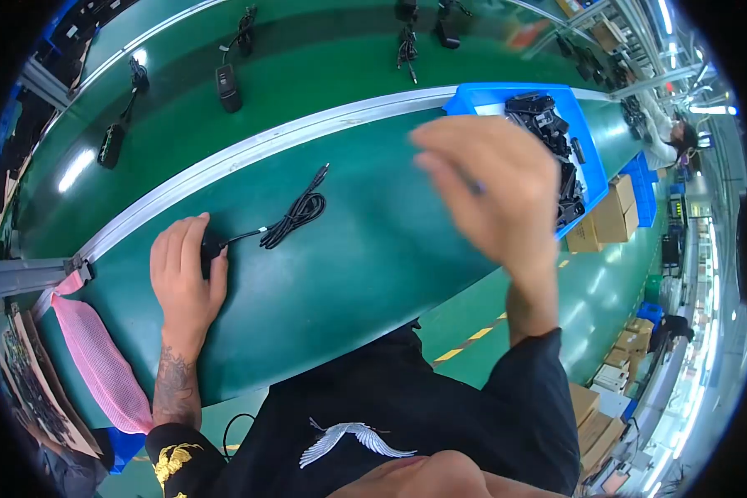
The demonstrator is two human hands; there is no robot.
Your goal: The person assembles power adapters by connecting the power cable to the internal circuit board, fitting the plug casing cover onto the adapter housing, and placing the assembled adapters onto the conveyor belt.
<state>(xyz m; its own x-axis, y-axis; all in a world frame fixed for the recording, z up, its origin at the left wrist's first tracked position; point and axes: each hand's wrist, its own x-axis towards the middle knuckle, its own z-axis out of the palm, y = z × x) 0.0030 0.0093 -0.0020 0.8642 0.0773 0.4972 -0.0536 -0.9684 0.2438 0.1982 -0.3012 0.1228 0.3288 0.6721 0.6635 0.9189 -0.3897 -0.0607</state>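
Observation:
My left hand (pixel 184 270) rests on the green bench mat at the left, its fingers and thumb closed around a black power adapter (pixel 213 244), which they mostly hide. From the adapter a black cable (pixel 295 217) runs right, bundled in loops, its plug end pointing away from me. My right hand (pixel 494 187) is raised over the right side of the bench, blurred by motion, its fingers curled. A small bluish-purple spot shows between fingers and palm, too little to name. Just beyond this hand stands a blue bin (pixel 585 116) holding many black parts.
Past a pale metal rail (pixel 266 139), a green conveyor (pixel 307 79) carries several black adapters (pixel 227 87) with bundled cables. A pink mesh roll (pixel 104 365) lies at the bench's left end. Cardboard boxes (pixel 616 217) stand beyond the bin. Another person (pixel 668 141) is at the far right.

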